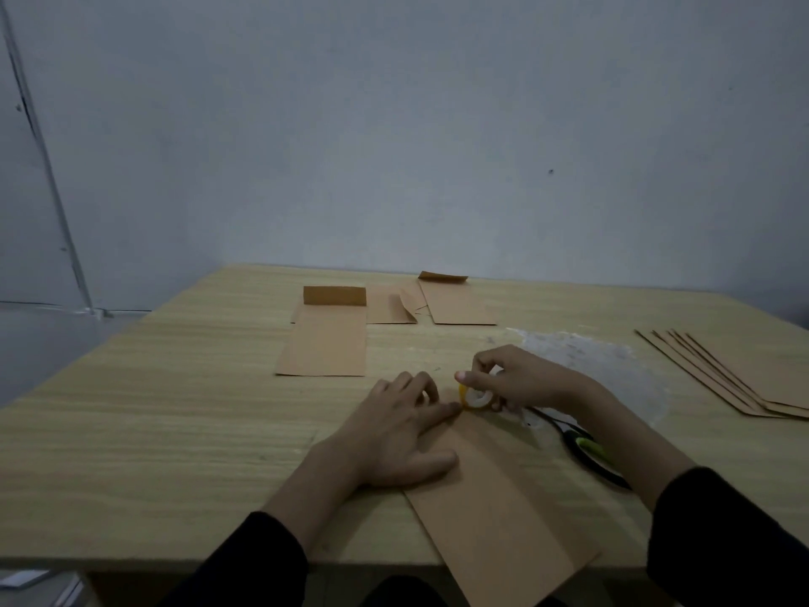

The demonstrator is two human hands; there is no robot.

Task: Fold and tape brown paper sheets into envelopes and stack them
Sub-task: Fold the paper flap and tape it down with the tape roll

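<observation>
— Where's the sheet?
— The folded brown sheet (503, 510) lies on the near bench (175, 431). The left hand (394, 435) presses flat on its far end, and the right hand (521, 378) pinches the tape roll (475, 398) there.
— How will it handle?
— It's light and probably slides, so pin it beside the fold.

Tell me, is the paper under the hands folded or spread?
Folded: a flap edge runs down the paper. The left hand presses it flat; the right hand holds tape at its far end.
</observation>
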